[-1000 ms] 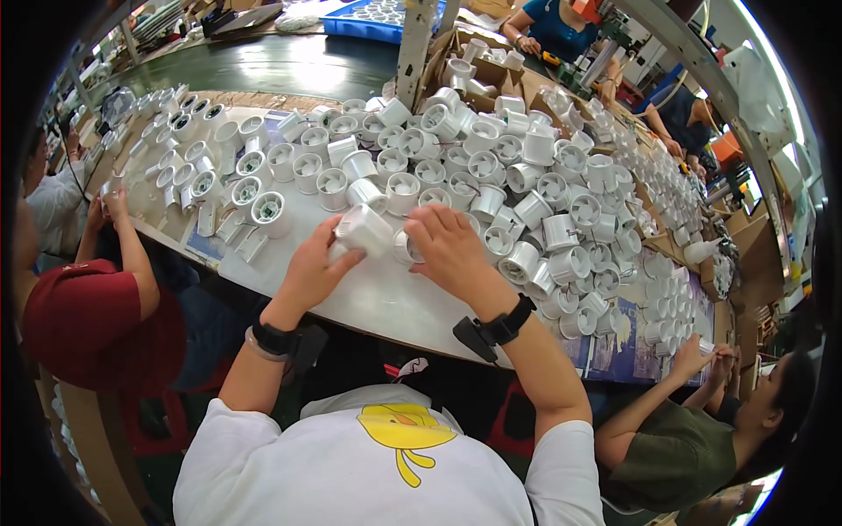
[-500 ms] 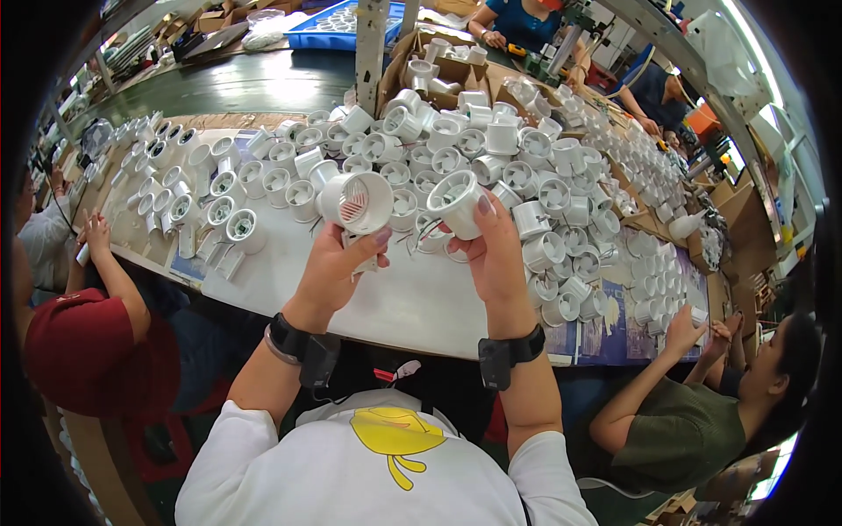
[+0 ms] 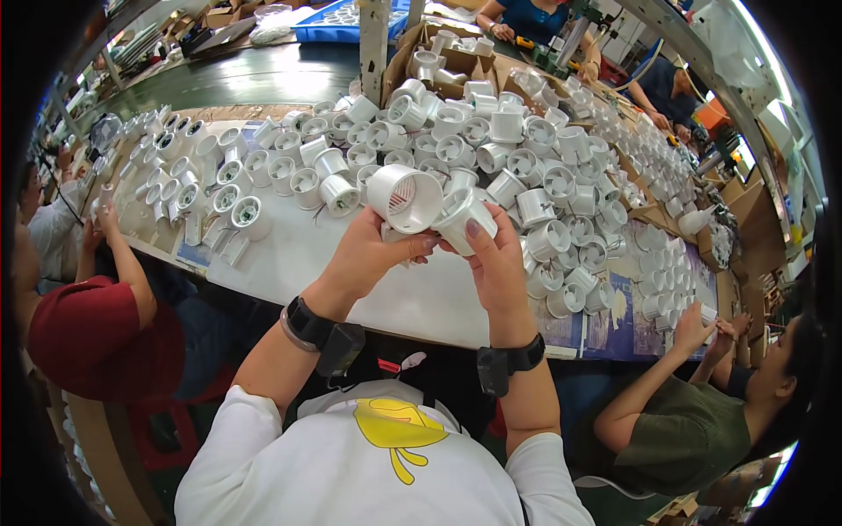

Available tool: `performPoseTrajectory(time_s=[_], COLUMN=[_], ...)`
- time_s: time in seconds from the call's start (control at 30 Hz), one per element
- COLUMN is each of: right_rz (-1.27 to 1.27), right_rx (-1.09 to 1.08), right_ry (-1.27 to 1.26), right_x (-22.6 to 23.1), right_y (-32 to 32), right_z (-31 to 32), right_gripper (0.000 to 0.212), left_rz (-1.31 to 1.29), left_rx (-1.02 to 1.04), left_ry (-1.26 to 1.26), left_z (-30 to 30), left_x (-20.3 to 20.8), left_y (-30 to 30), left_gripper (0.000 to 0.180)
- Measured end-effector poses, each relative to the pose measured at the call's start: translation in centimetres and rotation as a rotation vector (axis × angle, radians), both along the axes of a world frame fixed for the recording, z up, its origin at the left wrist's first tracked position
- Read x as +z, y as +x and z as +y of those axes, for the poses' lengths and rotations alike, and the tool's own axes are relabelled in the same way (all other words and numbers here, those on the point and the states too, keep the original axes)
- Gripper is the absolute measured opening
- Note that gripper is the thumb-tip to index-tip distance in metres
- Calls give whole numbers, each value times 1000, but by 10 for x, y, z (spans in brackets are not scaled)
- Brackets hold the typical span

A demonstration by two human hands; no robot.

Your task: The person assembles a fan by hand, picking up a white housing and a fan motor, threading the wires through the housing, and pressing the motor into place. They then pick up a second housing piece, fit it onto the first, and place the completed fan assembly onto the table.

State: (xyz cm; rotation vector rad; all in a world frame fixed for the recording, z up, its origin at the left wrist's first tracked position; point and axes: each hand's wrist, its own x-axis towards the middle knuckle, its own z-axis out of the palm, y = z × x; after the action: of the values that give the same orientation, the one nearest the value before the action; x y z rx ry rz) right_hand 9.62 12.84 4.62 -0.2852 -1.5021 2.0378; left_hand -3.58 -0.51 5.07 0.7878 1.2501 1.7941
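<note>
My left hand [image 3: 360, 259] is closed around a white round plastic housing [image 3: 379, 195], whose open mouth shows a slotted grille inside. In my right hand [image 3: 502, 267] is a white fan cup [image 3: 467, 226], a short cylinder gripped between thumb and fingers and tilted toward the housing. The two parts meet edge to edge in the view; whether they touch I cannot tell. Beyond my hands lies a big heap of similar white fan cups [image 3: 507, 128], many with blades inside. Left of it, several white housings with handles [image 3: 252, 219] lie in rows, green parts inside.
The white tabletop [image 3: 289, 263] stretches before me. A metal post [image 3: 373, 53] rises behind the heap, next to a cardboard box [image 3: 403, 66] of white parts. Co-workers sit at the left, in a red shirt [image 3: 92, 337], and right, in a green shirt [image 3: 680, 425]. A blue tray [image 3: 338, 35] stands farther back.
My left hand has moved right with the housing, and the two held parts have come together. The fan cup has tipped toward the housing. The left co-worker's hands have shifted.
</note>
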Motion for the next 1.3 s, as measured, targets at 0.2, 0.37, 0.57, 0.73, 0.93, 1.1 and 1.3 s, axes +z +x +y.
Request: performPoseTrajectory(time_s=[0.2,0.37,0.57,0.73,0.93,1.1,1.3], right_rz=[14,-79,-100,-162,-216,-379,-508], right_rx=[68,140,226,418,479,342,217], right_ry=[-103,-193,346,99,124,655,923], right_x=[-10,-19,-6,-13,-29,-23,-31], right_y=[6,16,16,16,17,12,13], right_z=[-1,5,17,29,34,33,27], right_gripper=[48,58,76,77,63,40,20], left_rz=[34,50,42,83,199,664,424], left_rx=[6,-13,-121,-99,-139,3,7], left_ry=[-27,-69,-136,-112,-148,-186,-205], left_z=[-6,-7,-5,-2,-3,0,-2], left_x=[-7,-5,-3,-9,-17,-20,-45], left_y=[-1,-2,1,1,-2,-1,-18], left_gripper=[36,37,43,44,49,52,52])
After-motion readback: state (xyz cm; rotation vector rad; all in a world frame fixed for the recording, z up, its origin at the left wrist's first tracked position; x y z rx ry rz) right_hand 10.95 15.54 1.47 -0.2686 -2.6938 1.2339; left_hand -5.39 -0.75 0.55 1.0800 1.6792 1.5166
